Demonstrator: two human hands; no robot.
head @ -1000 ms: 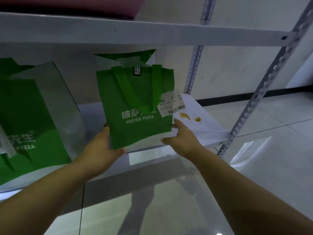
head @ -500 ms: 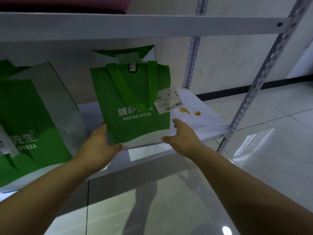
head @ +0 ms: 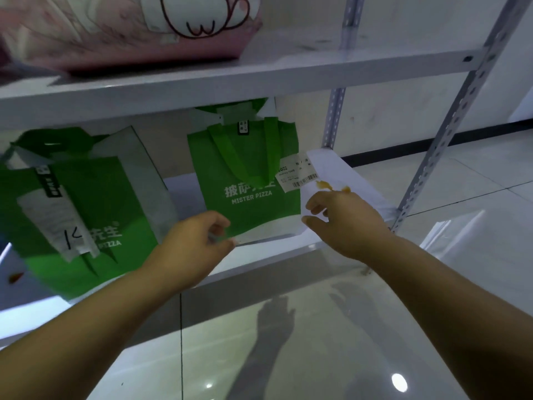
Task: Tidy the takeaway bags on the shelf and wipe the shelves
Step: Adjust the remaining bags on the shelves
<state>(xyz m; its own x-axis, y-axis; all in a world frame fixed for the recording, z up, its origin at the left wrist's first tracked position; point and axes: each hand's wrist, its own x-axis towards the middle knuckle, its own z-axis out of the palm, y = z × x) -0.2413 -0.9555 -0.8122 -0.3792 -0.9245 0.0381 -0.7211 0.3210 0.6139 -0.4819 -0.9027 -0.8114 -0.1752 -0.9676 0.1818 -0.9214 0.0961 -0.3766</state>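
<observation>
A green "MISTER PIZZA" takeaway bag stands upright on the lower white shelf, with a white receipt hanging off its right side. My left hand is at the bag's lower left corner, fingers loosely curled, holding nothing. My right hand hovers just right of the bag, fingers loosely curled and empty. Orange stains mark the shelf beyond my right hand. A second, larger green bag stands at the left, a paper slip stuck to its front.
A pink bag with a drawn face lies on the upper shelf. Perforated metal uprights frame the right end. Another orange stain sits at the far left of the lower shelf. Glossy tiled floor lies below.
Both hands have let go of the middle green bag and drawn slightly back from its sides; the bag stays standing. The view has tilted up, revealing the pink bag.
</observation>
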